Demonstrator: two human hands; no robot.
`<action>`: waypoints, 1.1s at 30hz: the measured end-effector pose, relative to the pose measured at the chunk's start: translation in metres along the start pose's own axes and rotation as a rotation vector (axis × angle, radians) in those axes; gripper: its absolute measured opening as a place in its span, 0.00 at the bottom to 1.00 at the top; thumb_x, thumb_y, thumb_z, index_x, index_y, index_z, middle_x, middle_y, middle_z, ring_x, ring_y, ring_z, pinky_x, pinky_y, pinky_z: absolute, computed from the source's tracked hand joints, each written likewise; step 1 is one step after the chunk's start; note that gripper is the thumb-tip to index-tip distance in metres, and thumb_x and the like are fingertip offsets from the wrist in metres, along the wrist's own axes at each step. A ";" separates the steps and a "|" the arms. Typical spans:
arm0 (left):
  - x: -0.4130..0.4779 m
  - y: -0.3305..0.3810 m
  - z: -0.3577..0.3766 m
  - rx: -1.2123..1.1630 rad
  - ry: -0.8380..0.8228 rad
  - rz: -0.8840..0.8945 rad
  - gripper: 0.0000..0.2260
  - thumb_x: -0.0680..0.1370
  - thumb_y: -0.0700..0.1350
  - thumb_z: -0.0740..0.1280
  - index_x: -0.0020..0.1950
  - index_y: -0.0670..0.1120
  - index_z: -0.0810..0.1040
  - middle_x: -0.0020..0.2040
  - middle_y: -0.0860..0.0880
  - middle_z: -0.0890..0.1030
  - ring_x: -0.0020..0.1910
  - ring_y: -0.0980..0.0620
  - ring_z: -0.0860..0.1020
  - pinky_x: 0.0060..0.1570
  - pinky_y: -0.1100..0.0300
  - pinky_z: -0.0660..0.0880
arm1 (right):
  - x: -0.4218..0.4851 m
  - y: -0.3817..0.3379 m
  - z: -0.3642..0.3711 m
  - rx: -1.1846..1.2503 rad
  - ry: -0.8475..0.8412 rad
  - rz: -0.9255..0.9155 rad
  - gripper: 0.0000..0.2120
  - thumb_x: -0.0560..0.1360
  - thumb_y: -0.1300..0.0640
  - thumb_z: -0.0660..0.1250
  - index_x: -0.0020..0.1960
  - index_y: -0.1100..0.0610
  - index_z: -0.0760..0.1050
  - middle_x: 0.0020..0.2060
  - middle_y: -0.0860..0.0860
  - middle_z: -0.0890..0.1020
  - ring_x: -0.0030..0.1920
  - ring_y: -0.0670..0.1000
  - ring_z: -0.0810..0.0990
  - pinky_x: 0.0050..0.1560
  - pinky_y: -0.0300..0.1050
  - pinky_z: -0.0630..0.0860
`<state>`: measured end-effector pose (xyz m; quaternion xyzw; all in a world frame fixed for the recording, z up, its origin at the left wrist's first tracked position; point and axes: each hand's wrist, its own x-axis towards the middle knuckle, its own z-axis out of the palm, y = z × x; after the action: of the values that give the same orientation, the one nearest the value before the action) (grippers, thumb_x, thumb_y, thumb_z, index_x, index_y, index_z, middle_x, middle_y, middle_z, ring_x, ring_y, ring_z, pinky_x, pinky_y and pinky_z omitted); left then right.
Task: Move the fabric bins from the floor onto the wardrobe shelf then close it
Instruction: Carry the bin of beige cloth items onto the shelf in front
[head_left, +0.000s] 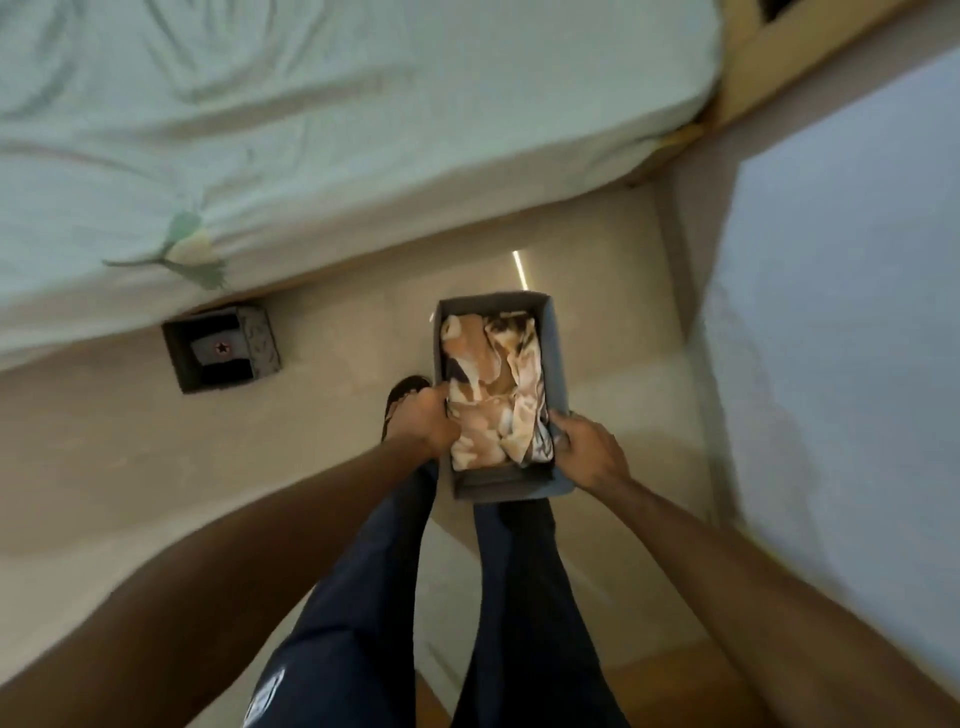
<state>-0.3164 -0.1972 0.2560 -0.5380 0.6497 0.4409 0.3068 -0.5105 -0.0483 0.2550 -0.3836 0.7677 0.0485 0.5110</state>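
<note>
A grey fabric bin (554, 332) full of crumpled tan and white cloth (493, 395) is held up in front of me, above the floor. My left hand (423, 421) grips its left wall and my right hand (589, 449) grips its right wall near the close end. A second, smaller grey fabric bin (262, 343) with dark items inside stands on the floor at the left, against the edge of the bed.
A bed with a pale green sheet (311, 130) fills the upper left. A pale blue panel (841, 312), perhaps a wardrobe door, stands at the right. My legs in dark trousers (405, 597) and a sandalled foot (400, 395) are below the bin on the beige floor (130, 467).
</note>
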 end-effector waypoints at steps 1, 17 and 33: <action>-0.027 0.017 -0.015 0.025 -0.003 0.054 0.14 0.72 0.54 0.63 0.56 0.55 0.76 0.51 0.46 0.83 0.51 0.42 0.81 0.50 0.53 0.78 | -0.031 -0.002 -0.015 0.027 0.052 0.033 0.20 0.77 0.57 0.57 0.68 0.48 0.71 0.59 0.56 0.80 0.53 0.62 0.79 0.46 0.48 0.75; -0.279 0.115 -0.080 0.496 -0.283 0.709 0.12 0.74 0.47 0.68 0.58 0.52 0.80 0.48 0.52 0.82 0.44 0.56 0.79 0.39 0.65 0.74 | -0.367 -0.073 0.043 0.683 0.709 0.503 0.22 0.76 0.62 0.57 0.66 0.50 0.75 0.55 0.57 0.83 0.53 0.60 0.81 0.48 0.46 0.76; -0.440 0.232 0.135 1.244 -0.246 1.538 0.29 0.70 0.55 0.71 0.70 0.52 0.69 0.72 0.43 0.66 0.64 0.38 0.73 0.57 0.44 0.76 | -0.575 -0.015 0.197 1.102 1.187 0.955 0.20 0.76 0.66 0.58 0.63 0.54 0.79 0.61 0.53 0.81 0.60 0.55 0.80 0.58 0.48 0.77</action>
<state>-0.4488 0.1204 0.6394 0.3351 0.9006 0.1536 0.2304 -0.2483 0.3437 0.6394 0.3059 0.8935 -0.3209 0.0718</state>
